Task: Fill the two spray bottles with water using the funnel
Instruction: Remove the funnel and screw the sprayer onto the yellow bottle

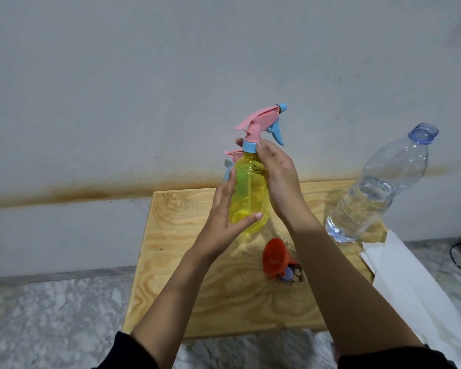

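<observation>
Hands are gripping the bottle (pixel 250 193): left hand (pixel 224 222) steadying its body, right hand (pixel 277 171) pinching the collar (pixel 250 147); twisting straight is advisable.

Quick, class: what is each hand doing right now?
Left hand: grip closed around the body of the yellow spray bottle.
Right hand: fingers closed on the bottle's blue collar, under the pink spray head.

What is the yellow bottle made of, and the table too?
The yellow spray bottle looks like shiny see-through plastic: light passes through and the tube inside shows. The table looks like bare plywood, with swirly grain and a matte surface, though I can't be sure.
</observation>
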`<state>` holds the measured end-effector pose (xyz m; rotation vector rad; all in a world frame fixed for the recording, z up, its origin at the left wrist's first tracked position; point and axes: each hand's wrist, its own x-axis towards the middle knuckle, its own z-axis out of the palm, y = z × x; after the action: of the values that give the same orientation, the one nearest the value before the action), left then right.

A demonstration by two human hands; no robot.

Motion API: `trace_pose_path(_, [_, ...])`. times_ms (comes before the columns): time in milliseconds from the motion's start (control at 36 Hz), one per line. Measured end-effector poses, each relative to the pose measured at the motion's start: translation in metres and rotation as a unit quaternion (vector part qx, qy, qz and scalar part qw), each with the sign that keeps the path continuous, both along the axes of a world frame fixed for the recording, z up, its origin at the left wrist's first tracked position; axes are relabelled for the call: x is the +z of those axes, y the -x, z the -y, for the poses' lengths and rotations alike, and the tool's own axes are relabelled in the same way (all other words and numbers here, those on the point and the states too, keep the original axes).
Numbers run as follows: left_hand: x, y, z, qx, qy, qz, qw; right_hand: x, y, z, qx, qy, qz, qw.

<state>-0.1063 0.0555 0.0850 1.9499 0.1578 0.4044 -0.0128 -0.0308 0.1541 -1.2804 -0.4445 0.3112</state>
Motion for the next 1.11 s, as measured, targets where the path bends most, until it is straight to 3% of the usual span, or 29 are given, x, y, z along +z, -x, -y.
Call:
trace_pose_path(139, [0.0012, -0.0028, 0.0041, 0.004, 0.006, 0.011, 1.0, -0.0023, 0.0075, -0.0002, -0.056, -0.024, 0.021, 0.998])
trace_pose_path(250, [0.0013, -0.0032, 0.0023, 0.021, 0.011, 0.015, 1.0, -0.0029, 0.0092, 0.0004, -0.013, -0.01, 0.027, 1.0])
trace_pose_path(1111, [-0.0024, -0.002, -0.0008, 0.02, -0.004, 0.031, 0.999, -0.0038, 0.0091, -0.0031, -0.022, 0.03, 0.018, 0.999])
